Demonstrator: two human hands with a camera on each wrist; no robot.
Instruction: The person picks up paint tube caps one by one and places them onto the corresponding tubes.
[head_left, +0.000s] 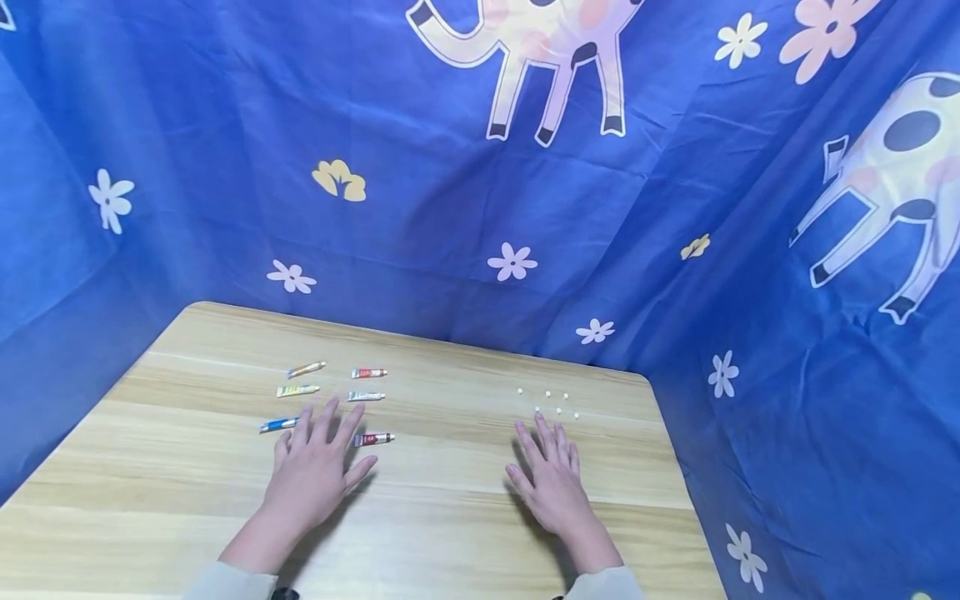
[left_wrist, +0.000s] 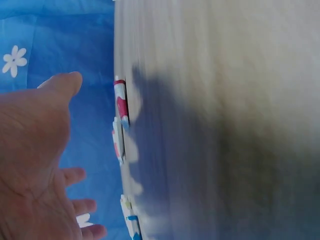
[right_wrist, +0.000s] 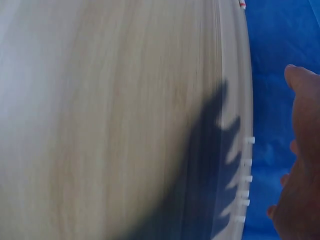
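Head: six tubes (head_left: 297, 390) are laid near the left hand (head_left: 309, 482), six white bits (head_left: 547, 394) near the right hand (head_left: 553, 492); laying-out appears done, handling not yet begun. Left wrist: hand relaxed, nothing gripped. Right wrist: likewise.

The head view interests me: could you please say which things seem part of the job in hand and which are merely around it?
Likely part of the job:
six small tubes, nearest the left hand
six small white pieces, nearest the right hand

Apparently just surroundings:
wooden table
blue printed curtain
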